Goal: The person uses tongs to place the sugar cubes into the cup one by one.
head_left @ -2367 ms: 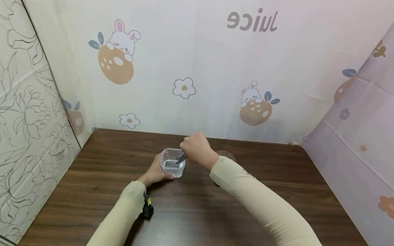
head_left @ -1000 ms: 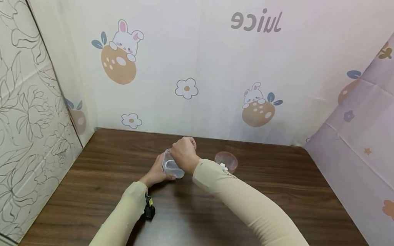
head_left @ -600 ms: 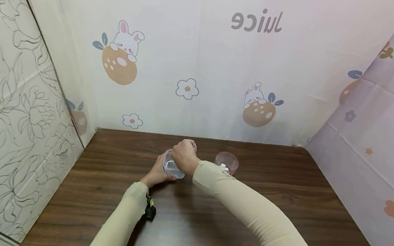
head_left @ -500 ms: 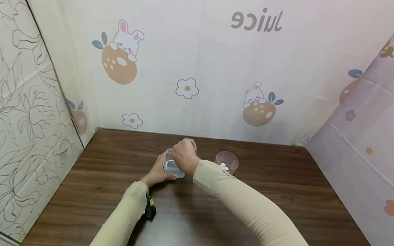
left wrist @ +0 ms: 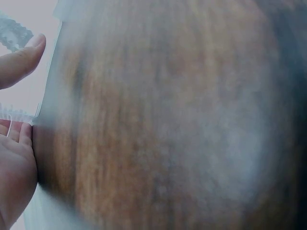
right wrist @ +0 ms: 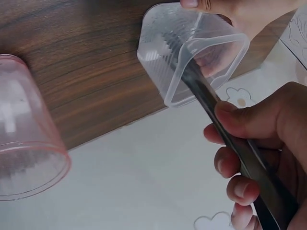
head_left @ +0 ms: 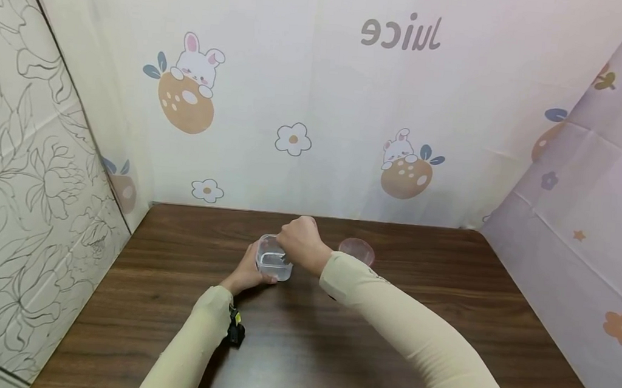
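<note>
My left hand [head_left: 247, 273] holds a clear square plastic container [head_left: 270, 273] by its left side, thumb near the front; the container stands on the table. My right hand [head_left: 302, 242] grips dark metal tongs [right wrist: 211, 105] above the container's right rim. In the right wrist view the tongs' serrated tips [right wrist: 173, 47] are inside the container. I cannot tell whether anything lies between them. In the left wrist view part of my left hand [left wrist: 17, 177] shows at the left edge, beside the container wall. A pinkish clear cup [head_left: 357, 250] stands to the right, partly behind the right sleeve.
A white piece [right wrist: 8, 115] shows in the cup in the right wrist view. The brown wooden table [head_left: 287, 350] meets a printed curtain [head_left: 340, 99] at the back. A black wrist camera [head_left: 234, 331] sits under my left wrist.
Over the last half second my right hand has shifted slightly right, uncovering more of the container and hiding the white pieces in the cup. My left hand keeps its hold in place.
</note>
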`<state>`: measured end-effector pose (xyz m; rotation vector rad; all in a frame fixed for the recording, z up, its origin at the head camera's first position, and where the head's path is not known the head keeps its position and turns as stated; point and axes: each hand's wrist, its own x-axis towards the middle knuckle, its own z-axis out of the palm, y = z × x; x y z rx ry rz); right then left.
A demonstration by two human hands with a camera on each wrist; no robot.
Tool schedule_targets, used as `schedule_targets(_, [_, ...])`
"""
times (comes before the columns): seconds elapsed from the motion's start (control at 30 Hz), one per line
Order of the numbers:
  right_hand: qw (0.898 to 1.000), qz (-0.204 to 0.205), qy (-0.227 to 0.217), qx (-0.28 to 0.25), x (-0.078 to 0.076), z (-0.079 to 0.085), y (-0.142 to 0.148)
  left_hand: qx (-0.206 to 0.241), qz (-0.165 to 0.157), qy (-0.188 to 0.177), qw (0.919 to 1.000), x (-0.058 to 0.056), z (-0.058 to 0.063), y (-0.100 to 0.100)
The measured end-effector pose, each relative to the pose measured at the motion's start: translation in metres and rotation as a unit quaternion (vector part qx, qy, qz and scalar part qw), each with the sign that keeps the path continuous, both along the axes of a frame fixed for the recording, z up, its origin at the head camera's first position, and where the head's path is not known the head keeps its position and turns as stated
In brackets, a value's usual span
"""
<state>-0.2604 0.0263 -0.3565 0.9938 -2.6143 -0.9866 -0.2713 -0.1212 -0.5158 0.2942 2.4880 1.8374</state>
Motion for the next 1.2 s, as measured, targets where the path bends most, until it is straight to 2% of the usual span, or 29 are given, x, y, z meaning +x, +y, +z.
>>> schedule_targets(0.27, [0.997, 0.043, 0.013, -0.064, -0.001, 0.001, 0.022, 0.006, 0.004, 0.006, 1.0000, 0.002, 0.001, 0.001])
schedule_targets(0.53, [0.993, 0.049, 0.005, -0.106, 0.003, 0.007, 0.036, -0.004, 0.008, 0.000, 1.0000, 0.001, -0.001, 0.001])
schedule_targets(0.93, [0.981, 0.085, 0.037, -0.171, 0.013, 0.018, 0.058, 0.002, 0.003, 0.001, 1.0000, -0.001, 0.000, 0.001])
schedule_targets(1.2, [0.971, 0.104, 0.049, -0.212, 0.020, 0.022, 0.081, -0.001, 0.000, 0.005, 1.0000, 0.002, 0.000, 0.002])
